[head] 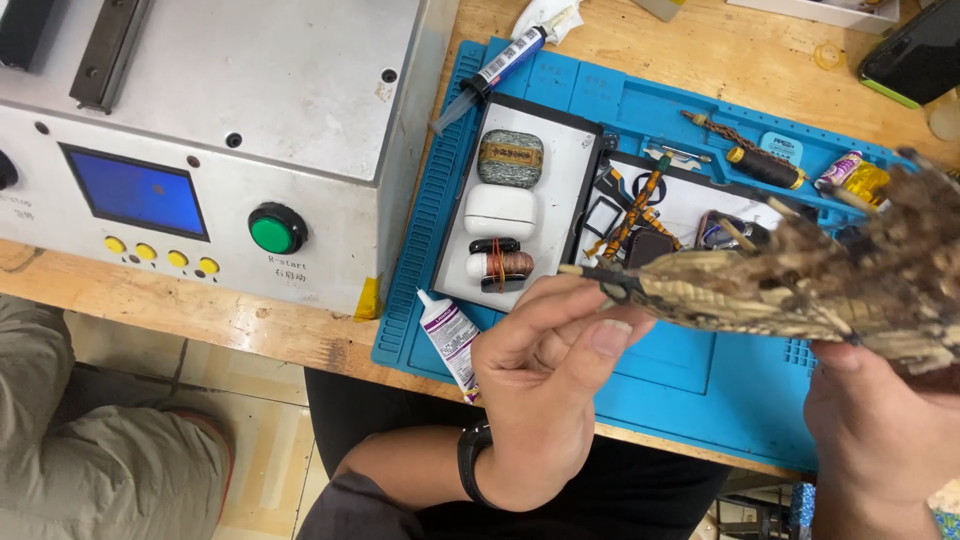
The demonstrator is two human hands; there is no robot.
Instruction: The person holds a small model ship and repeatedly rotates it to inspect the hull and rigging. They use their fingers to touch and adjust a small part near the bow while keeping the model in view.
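**Bench note: woven fibre piece held over the blue mat, left fingers at its tip**

Far left stood a grey metal machine [250,110] with a blue screen [135,192], four yellow buttons and a green push-button [277,229]. A syringe-type tube [495,68] lay at the mat's top-left corner.

The blue work mat [700,370] carried a white tray [560,190] holding, top to bottom, a grey-green patterned block, a white rounded case and a spool of reddish-brown wire [505,264]. A small white glue tube [450,338] lay at the mat's front-left edge.

The left hand [545,380] was pinching the pointed tip of the rough, woven brown fibre piece [800,280] between thumb and forefinger. The piece was held in the air above the mat. Judged step: fine work at the tip; the next move would need a steady support.

Behind it, the mat's tool recesses held scissors, a black-and-yellow driver [765,167] and small bits. The right hand [880,430] cradled the piece's frayed bulk from below, fingers closed around it.
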